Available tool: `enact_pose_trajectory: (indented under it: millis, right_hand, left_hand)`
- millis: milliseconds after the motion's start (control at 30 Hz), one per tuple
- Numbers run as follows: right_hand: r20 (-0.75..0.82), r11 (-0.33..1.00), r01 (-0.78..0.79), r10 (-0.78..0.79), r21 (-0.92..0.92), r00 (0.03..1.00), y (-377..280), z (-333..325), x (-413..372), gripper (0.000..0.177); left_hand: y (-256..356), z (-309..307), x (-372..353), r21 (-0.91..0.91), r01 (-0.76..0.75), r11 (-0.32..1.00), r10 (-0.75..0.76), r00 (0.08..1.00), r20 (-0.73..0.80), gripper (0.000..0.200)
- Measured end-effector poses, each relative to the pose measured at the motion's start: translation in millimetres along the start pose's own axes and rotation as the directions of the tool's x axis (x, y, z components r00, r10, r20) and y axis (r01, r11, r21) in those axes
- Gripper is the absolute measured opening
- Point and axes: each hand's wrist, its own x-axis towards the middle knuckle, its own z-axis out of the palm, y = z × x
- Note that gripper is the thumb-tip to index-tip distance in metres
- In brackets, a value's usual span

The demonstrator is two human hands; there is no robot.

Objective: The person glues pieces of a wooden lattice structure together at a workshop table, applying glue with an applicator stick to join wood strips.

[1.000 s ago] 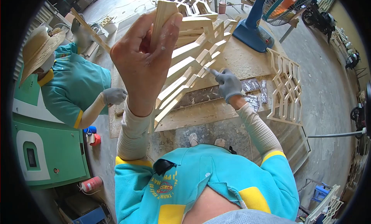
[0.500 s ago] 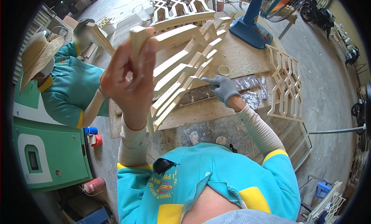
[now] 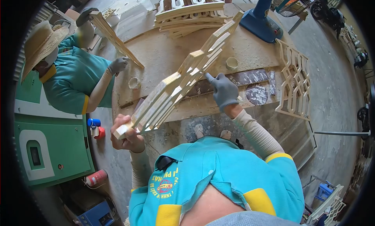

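Note:
A pale wooden lattice panel (image 3: 168, 83) is held tilted on edge, slanting from the lower left up to the right above the table. My bare left hand (image 3: 128, 135) is closed around its near lower end, thumb and fingers on either side of the bar. My right hand (image 3: 225, 91), in a grey glove, is at the panel's right side. Its index finger is stretched out, with the tip at or very near the panel's slats; the other fingers are partly curled and partly hidden.
The wooden table (image 3: 156, 44) carries a stack of lattice panels (image 3: 191, 19), two small cups (image 3: 231, 63), (image 3: 134, 83) and a blue fan (image 3: 261, 25). Another lattice panel (image 3: 293, 81) leans at the right edge. At left, a co-worker (image 3: 74, 73) holds a wooden piece (image 3: 117, 40).
My left hand has moved down and to the left, swinging the panel's near end lower. My right hand has shifted slightly. The co-worker's wooden piece and second gloved hand have come into clearer view.

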Motion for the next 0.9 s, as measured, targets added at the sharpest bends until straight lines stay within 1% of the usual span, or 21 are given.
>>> enact_pose_trajectory:
  millis: [33,133,233,333,433,533,567,600,633,733,767,867,900]
  right_hand:
    - [-0.015,0.999,0.007,-0.008,-0.049,1.000,-2.2,7.8,-1.7,0.059]
    - [0.052,0.978,0.003,0.008,-0.210,0.999,-11.5,23.9,-9.3,0.064]
    - [0.189,0.994,-0.049,0.068,-0.100,0.980,-24.0,31.1,-19.7,0.064]
    - [0.256,0.991,-0.118,0.130,-0.063,0.958,-22.3,14.3,-3.6,0.062]
    - [0.239,0.993,-0.079,0.099,-0.088,0.966,-19.1,20.0,-3.7,0.065]
    - [0.317,0.994,-0.094,0.108,-0.058,0.942,-22.6,33.7,-15.4,0.068]
    - [0.402,0.968,-0.169,0.082,0.185,0.912,-16.5,34.9,-12.9,0.065]
    - [0.479,0.877,-0.256,0.034,0.406,0.877,-7.8,31.5,-8.3,0.062]
    - [0.541,0.726,-0.354,-0.030,0.590,0.841,-1.7,29.3,-7.7,0.059]
    - [0.575,0.690,-0.407,-0.015,0.598,0.818,-5.3,13.4,-17.0,0.059]
    - [0.458,0.818,-0.238,-0.035,0.524,0.888,-6.8,6.8,-20.5,0.058]
    - [0.233,0.911,-0.120,0.027,0.396,0.972,-19.9,-25.8,-25.5,0.055]
    - [0.150,0.949,-0.041,-0.006,0.314,0.989,-24.1,-37.6,-21.1,0.053]
  left_hand:
    - [-0.5,-0.4,-2.3,0.025,-0.042,0.999,0.042,0.999,-0.006,0.047]
    - [-0.3,-2.5,-9.2,0.018,-0.033,0.999,0.033,0.998,-0.044,0.046]
    - [-2.3,-2.2,-10.8,0.002,-0.048,0.999,0.048,0.996,-0.071,0.046]
    - [-9.6,-10.0,-17.1,-0.006,-0.027,1.000,0.027,0.998,-0.064,0.046]
    - [-15.2,-12.7,-21.3,0.014,-0.023,1.000,0.024,0.997,-0.079,0.046]
    - [-16.0,-13.1,-24.2,0.021,0.029,0.999,-0.027,0.993,-0.114,0.047]
    - [-18.8,-12.9,-25.1,0.029,0.027,0.999,-0.023,0.990,-0.139,0.047]
    - [-22.1,-12.2,-26.2,0.038,0.027,0.999,-0.020,0.986,-0.163,0.048]
    - [-23.1,-11.8,-26.7,0.046,0.029,0.999,-0.020,0.983,-0.181,0.049]
    - [-19.1,-8.5,-24.5,0.044,0.117,0.992,-0.104,0.969,-0.224,0.050]
    - [-18.5,-7.5,-24.5,0.052,0.133,0.990,-0.117,0.964,-0.239,0.049]
    - [-14.1,-2.4,-19.2,0.079,0.197,0.977,-0.170,0.950,-0.263,0.047]
    - [-6.6,2.8,-12.6,0.089,0.228,0.970,-0.198,0.945,-0.260,0.045]
